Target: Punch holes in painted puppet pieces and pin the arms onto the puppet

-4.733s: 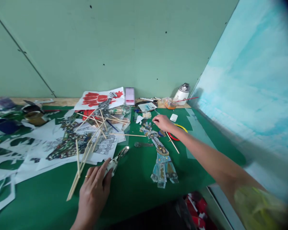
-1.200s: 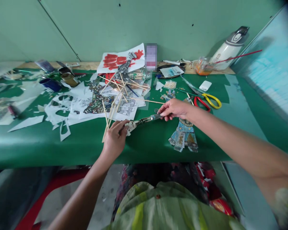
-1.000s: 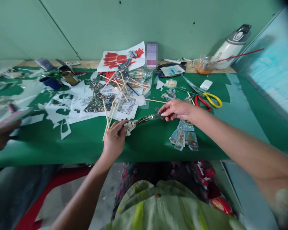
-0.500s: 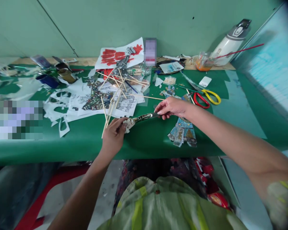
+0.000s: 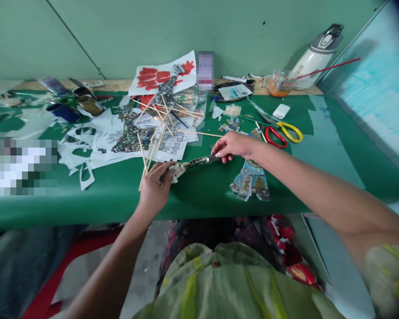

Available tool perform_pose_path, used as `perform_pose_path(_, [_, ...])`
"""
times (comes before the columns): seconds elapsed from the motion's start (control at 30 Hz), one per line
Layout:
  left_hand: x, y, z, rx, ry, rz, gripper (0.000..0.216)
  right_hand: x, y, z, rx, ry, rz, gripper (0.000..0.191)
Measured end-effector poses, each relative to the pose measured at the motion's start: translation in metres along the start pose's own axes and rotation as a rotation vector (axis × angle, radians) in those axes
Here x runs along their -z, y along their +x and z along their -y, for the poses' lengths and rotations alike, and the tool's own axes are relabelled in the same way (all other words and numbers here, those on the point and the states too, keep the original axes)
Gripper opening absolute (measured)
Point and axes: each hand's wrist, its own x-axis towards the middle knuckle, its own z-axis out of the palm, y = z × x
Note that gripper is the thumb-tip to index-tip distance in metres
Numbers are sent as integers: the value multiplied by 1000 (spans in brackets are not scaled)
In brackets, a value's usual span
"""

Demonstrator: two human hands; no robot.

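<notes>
The bare left hand (image 5: 155, 185) is closed in a pinch, thumb against its bent fingers, back turned upward; the bare left forearm (image 5: 119, 252) slants up to it, wrist nearly straight. Facing it, the bare right hand (image 5: 235, 145) points leftward, thumb and fingertips pinched, the bare right forearm (image 5: 295, 186) outstretched, elbow slightly bent.

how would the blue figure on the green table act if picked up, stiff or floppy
The blue figure would probably flop: overlapping pieces with gold dots suggest joints. It looks thin and flat, so likely light.
</notes>
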Motion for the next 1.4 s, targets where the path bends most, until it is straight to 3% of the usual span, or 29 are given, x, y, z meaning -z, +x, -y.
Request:
perform_pose_path(0.33, [0, 5, -1, -10, 36, 35, 30, -8, 1, 5, 7, -233, -84, 11])
perform_pose_path(0.67, [0, 8, -1, -23, 31, 45, 30, -7, 1, 10, 152, -646, -119, 16])
perform_pose_path(1.4, [0, 14, 0, -55, 53, 56, 32, -13, -1, 6, 144, -696, -212, 22])
